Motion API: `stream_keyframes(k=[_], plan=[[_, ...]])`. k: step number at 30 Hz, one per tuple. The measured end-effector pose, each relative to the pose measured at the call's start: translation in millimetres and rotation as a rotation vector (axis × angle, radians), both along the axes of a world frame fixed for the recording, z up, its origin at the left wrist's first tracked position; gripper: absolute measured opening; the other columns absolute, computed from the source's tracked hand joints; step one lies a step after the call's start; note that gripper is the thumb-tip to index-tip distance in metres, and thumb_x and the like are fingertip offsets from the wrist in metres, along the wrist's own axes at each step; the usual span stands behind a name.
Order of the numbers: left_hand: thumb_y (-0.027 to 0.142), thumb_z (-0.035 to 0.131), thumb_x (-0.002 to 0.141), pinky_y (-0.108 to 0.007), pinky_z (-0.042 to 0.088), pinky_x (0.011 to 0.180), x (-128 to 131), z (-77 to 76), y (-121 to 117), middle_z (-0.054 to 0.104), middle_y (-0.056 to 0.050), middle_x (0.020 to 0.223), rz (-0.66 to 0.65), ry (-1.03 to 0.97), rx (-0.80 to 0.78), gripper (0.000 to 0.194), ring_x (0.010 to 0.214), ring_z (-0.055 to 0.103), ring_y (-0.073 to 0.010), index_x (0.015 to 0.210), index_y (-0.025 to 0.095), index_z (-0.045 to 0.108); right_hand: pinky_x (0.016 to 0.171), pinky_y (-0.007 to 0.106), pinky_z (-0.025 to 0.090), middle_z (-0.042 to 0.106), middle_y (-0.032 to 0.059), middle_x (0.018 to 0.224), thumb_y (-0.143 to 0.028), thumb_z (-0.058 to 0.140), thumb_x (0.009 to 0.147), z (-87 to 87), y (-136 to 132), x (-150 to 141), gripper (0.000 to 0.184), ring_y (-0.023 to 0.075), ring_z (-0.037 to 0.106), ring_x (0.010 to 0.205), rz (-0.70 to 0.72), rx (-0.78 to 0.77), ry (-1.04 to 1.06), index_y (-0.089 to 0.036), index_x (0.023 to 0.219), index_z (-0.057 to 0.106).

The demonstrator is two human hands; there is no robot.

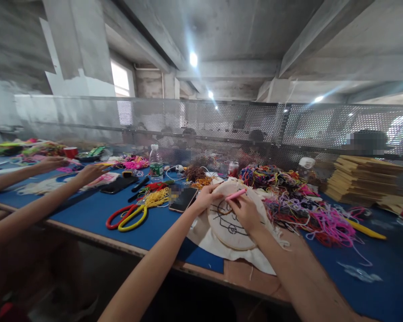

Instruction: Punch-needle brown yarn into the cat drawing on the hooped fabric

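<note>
A round embroidery hoop with white cloth stretched in it lies tilted at the table's front edge, and loose cloth spreads beneath it. Dark lines of a cartoon-like drawing run over the cloth, with a patch of brown yarn at the upper left. My left hand grips the hoop's upper left rim, its fingertips partly hidden. In my right hand, closed over the cloth, is a pink pen-shaped punch needle. The tool's tip is hidden by my fingers.
Large scissors with red and yellow handles and a phone lie to the left. Tangled yarn heaps on the right, before stacked brown envelopes. A bottle and can stand behind. A co-worker's hands work at far left.
</note>
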State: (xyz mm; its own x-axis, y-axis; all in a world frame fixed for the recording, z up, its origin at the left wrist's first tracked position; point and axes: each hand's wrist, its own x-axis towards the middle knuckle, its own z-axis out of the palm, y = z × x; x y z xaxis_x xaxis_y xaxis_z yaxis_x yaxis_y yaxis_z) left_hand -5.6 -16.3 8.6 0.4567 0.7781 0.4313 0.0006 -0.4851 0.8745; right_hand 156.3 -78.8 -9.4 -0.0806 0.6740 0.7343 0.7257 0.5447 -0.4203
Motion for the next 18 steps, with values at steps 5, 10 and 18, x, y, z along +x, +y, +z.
stream_keyframes(k=[5, 10, 18], plan=[[0.025, 0.065, 0.066, -0.024, 0.042, 0.077, -0.2, -2.8, 2.5, 0.067, -0.004, 0.091, -0.003, -0.012, -0.029, 0.039, 0.082, 0.057, -0.017, 0.103, 0.012, 0.067, 0.072, 0.03, 0.046, 0.067, 0.0084, 0.085, -0.039, 0.046, 0.086, 3.0, -3.6, 4.7, 0.028, 0.0204, 0.062, 0.079, -0.025, -0.006, 0.015, -0.017, 0.089, 0.063], [0.025, 0.063, 0.068, -0.023, 0.041, 0.075, -1.8, -3.4, 4.4, 0.066, -0.002, 0.087, -0.022, 0.006, 0.008, 0.036, 0.079, 0.056, -0.0149, 0.101, 0.013, 0.068, 0.08, 0.032, 0.046, 0.067, 0.0081, 0.091, -0.035, 0.049, 0.085, -1.1, -0.8, 3.4, 0.021, 0.0204, 0.061, 0.088, 0.027, 0.105, -0.032, -0.018, 0.088, 0.062], [0.026, 0.063, 0.068, -0.026, 0.042, 0.081, -1.4, -3.9, 5.4, 0.067, -0.006, 0.097, -0.029, 0.005, 0.024, 0.04, 0.088, 0.057, -0.0186, 0.106, 0.012, 0.066, 0.073, 0.03, 0.047, 0.068, 0.0088, 0.086, -0.036, 0.045, 0.086, 1.6, -3.2, 1.4, 0.025, 0.0214, 0.063, 0.083, 0.009, -0.005, -0.01, -0.018, 0.091, 0.062]])
